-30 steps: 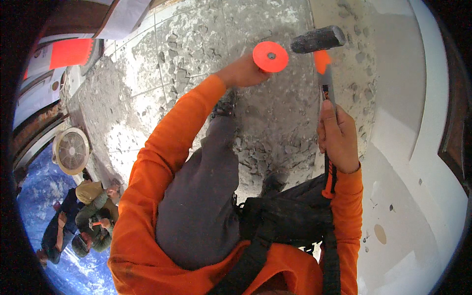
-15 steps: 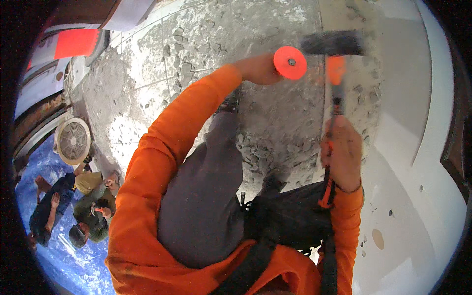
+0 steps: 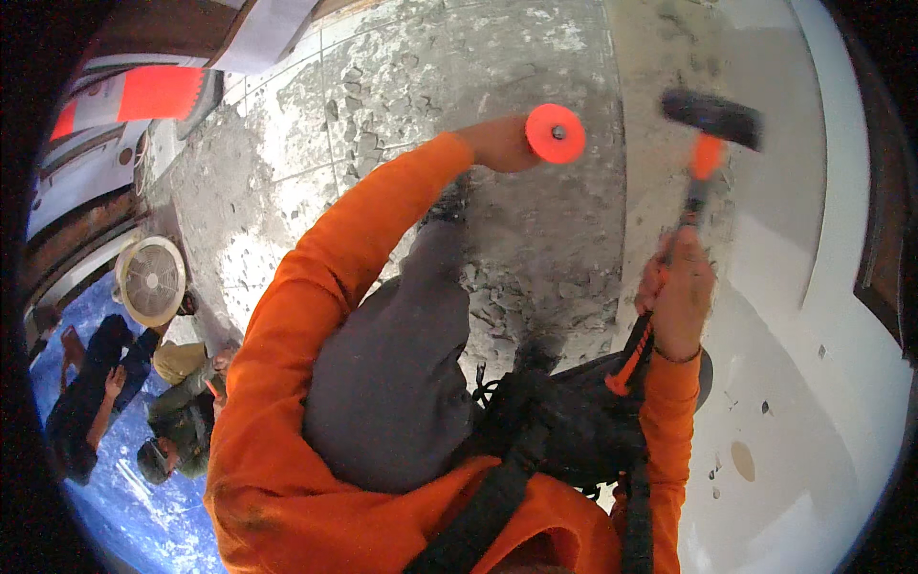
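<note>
My left hand (image 3: 507, 143), at the end of an orange sleeve, grips a chisel with a round orange hand guard (image 3: 568, 145). I see the chisel end-on, its metal head in the guard's centre; the guard hides part of my fingers and the blade. My right hand (image 3: 683, 292) is wrapped round the black and orange handle of a club hammer (image 3: 712, 119). The hammer's dark head is up and to the right of the guard, apart from the chisel. Below both hands lies a rough grey surface (image 3: 550, 225) with broken chips.
A pale wall (image 3: 779, 220) runs along the right. Rubble (image 3: 507, 311) lies near my legs. At the left are a round fan (image 3: 151, 281), a blue sheet (image 3: 143, 483) and two people, one in a cap (image 3: 153, 461). A red and white panel (image 3: 158, 94) stands at the upper left.
The hammer has swung right and slightly down, away from the chisel, and its head has tilted. My right hand has shifted a little right. The chisel guard has moved slightly left and down.
</note>
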{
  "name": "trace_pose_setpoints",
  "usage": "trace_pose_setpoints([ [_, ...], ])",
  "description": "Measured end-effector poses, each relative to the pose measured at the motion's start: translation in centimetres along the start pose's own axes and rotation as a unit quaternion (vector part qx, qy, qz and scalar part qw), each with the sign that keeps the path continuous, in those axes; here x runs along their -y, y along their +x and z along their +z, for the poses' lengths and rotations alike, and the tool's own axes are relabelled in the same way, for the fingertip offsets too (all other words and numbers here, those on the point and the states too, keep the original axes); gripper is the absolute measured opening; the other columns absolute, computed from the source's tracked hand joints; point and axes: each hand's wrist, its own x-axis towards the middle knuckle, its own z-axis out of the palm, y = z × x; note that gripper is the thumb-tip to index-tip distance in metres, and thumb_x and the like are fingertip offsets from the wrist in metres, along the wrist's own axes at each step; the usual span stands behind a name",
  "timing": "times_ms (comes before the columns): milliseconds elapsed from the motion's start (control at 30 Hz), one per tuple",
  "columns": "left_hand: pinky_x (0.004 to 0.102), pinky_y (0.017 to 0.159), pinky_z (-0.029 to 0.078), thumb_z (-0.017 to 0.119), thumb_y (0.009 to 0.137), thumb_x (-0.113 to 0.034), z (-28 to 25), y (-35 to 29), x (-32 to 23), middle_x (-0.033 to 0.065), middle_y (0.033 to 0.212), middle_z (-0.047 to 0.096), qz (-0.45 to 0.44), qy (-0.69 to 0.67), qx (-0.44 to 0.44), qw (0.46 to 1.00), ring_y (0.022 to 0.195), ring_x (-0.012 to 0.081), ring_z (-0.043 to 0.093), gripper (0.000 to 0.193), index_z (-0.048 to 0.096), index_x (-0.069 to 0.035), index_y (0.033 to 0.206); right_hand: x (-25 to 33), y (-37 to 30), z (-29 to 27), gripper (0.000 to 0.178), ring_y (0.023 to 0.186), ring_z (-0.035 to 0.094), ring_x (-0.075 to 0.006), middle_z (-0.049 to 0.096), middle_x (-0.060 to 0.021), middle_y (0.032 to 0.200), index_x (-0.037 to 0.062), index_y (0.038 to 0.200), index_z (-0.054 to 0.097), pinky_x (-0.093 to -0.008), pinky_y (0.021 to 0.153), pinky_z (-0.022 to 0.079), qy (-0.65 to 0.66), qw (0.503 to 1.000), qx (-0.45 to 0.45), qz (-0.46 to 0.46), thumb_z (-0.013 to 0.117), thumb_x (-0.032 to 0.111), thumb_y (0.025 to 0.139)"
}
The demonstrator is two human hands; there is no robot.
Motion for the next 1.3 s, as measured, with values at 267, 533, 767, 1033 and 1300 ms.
trace_pose_setpoints([
  [267,0.0463,0.093,0.05,0.058,0.089,-0.019,0.8,2.3,-0.1,0.0204,0.113,0.067,0.021,-0.018,-0.038,0.999,0.106,0.0399,0.063,0.034,0.059,-0.007,0.121,-6.3,3.2,-0.3,0.038,0.048,0.048,-0.0103,0.049,-0.0007,0.061,0.0087,0.086,0.053,-0.0282,0.043,0.038,-0.303,0.922,-0.014,-0.241,0.047,0.041,0.106],
  [533,0.0467,0.096,0.048,0.058,0.092,-0.022,1.3,1.8,1.6,0.0175,0.118,0.066,-0.038,0.015,0.0,0.999,0.112,0.0382,0.061,0.035,0.058,-0.009,0.124,1.0,-0.7,1.4,0.042,0.049,0.049,-0.0087,0.052,-0.0002,0.063,0.0087,0.081,0.053,-0.0295,0.043,0.038,0.016,0.998,-0.015,-0.062,0.044,0.039,0.108],
  [767,0.0465,0.088,0.051,0.06,0.088,-0.02,1.1,2.6,1.2,0.0194,0.108,0.069,-0.069,0.025,0.004,0.997,0.103,0.0392,0.064,0.032,0.062,-0.008,0.118,-7.0,3.1,-1.9,0.025,0.06,0.056,-0.0306,0.052,-0.0126,0.067,0.0009,0.104,0.057,-0.0431,0.054,0.044,-0.357,0.902,0.088,-0.226,0.05,0.024,0.103],
  [1033,0.0431,0.109,0.044,0.059,0.095,-0.02,-2.7,-5.1,-0.3,0.014,0.128,0.064,0.0,-0.043,-0.094,0.995,0.124,0.0292,0.058,0.037,0.061,-0.009,0.13,2.2,-1.0,1.7,0.034,0.041,0.033,-0.0064,0.037,0.0062,0.056,0.0187,0.085,0.048,-0.024,0.037,0.031,0.123,0.991,0.029,0.052,0.051,0.047,0.103],
  [1300,0.0363,0.073,0.051,0.072,0.091,-0.027,-5.7,-18.1,-9.4,0.0037,0.087,0.058,-0.156,-0.253,-0.287,0.911,0.08,0.0146,0.057,0.035,0.055,-0.003,0.11,-9.3,12.8,-6.0,0.038,0.044,0.044,-0.0151,0.048,-0.0004,0.065,0.0111,0.096,0.059,-0.0348,0.042,0.045,0.511,0.784,0.304,0.178,0.038,0.04,0.108],
])
